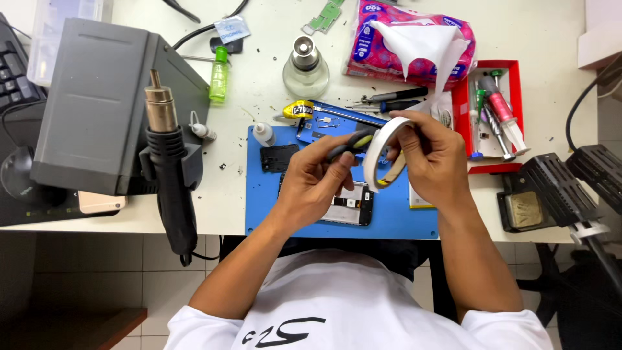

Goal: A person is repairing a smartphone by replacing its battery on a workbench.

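My right hand [433, 161] holds a white roll of tape [383, 148] upright above the blue work mat [395, 220]. My left hand [313, 176] grips a tool with a black and yellow handle [353, 142], its tip close to the roll. Under my hands, an opened phone [353, 204] lies on the mat with its inner parts showing. A black phone part [278, 157] rests on the mat's left side.
A grey hot-air station [97, 104] with its black nozzle handle [170, 168] stands at left. Beyond the mat are a glass alcohol burner [306, 68], a green bottle [219, 74], a tissue pack [411, 39] and a glue tube [299, 110]. At right sit a red tool tray [495, 107] and black soldering stand [551, 188].
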